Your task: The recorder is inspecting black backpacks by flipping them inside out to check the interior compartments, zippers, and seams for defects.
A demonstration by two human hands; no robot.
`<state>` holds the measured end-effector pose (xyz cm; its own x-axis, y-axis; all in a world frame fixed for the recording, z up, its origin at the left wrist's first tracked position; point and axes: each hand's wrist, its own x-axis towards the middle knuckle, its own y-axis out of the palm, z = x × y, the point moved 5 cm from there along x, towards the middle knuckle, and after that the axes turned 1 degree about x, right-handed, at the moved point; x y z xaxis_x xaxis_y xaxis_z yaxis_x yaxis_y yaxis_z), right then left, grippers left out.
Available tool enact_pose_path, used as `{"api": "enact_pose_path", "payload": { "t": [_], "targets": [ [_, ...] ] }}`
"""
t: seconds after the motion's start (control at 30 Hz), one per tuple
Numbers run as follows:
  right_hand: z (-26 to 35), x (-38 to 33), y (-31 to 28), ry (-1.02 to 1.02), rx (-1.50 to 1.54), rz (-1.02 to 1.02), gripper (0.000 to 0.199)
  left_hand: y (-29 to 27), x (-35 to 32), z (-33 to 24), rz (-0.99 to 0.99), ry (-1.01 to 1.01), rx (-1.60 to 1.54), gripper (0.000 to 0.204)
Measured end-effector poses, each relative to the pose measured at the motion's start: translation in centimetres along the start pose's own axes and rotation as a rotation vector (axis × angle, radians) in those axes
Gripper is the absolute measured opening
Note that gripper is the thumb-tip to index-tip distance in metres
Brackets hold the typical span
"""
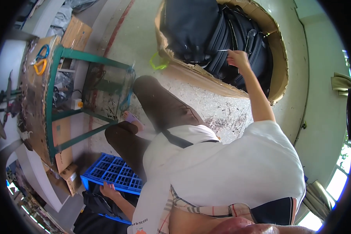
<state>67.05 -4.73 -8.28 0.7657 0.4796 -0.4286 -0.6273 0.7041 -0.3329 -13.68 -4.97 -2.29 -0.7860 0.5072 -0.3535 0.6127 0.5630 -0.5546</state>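
Note:
My right hand [238, 61] is closed on a thin, pale, stick-like object [223, 50], too small to name surely. It hovers over several black backpacks [193, 27] packed in a large cardboard box [278, 66] at the far right. At the lower left, my left hand [110, 191] has its fingers curled at the edge of a blue plastic crate [113, 171]. Dark bags [99, 202] lie under and beside that hand, partly hidden by the crate and my arm.
On the left stands a worn wooden bench [35, 105] with a green metal frame [50, 97]. Scissors with blue and orange handles [41, 60] lie on its top. A yellow-green plastic piece [158, 61] is beside the box. Scraps [222, 123] litter the floor near my legs.

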Motion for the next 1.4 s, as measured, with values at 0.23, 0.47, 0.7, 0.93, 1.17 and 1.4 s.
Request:
{"api": "enact_pose_path", "payload": {
  "t": [0.23, 0.47, 0.7, 0.93, 1.17, 1.4],
  "targets": [
    [4.3, 2.1, 9.8, 0.054, -0.596, -0.290, 0.079, 7.3, -5.3, -2.5, 0.283, -0.017, 0.052, 0.059],
    [2.6, 2.1, 9.1, 0.060, -0.452, -0.367, 0.079, 6.1, -7.3, -1.1, 0.197, -0.147, 0.074, 0.059],
    [13.1, -0.9, 7.1, -0.394, -0.524, -0.303, 0.045, 6.0, -8.2, -2.9, 0.277, 0.040, -0.069, 0.050],
    [25.7, -4.5, 18.3, -0.642, -0.267, 0.724, 0.058, 20.9, -16.3, -15.0, 0.979, 0.184, -0.269, 0.032],
    [29.8, -27.4, 27.1, -0.720, -0.215, 1.434, 0.052, 24.7, -19.5, -14.4, 1.329, -0.133, -0.579, 0.106],
    [29.3, -43.8, 23.6, -0.651, -0.200, 1.843, 0.047, 21.4, -17.1, -10.1, 1.373, -0.298, -0.522, 0.108]
  ]
}}
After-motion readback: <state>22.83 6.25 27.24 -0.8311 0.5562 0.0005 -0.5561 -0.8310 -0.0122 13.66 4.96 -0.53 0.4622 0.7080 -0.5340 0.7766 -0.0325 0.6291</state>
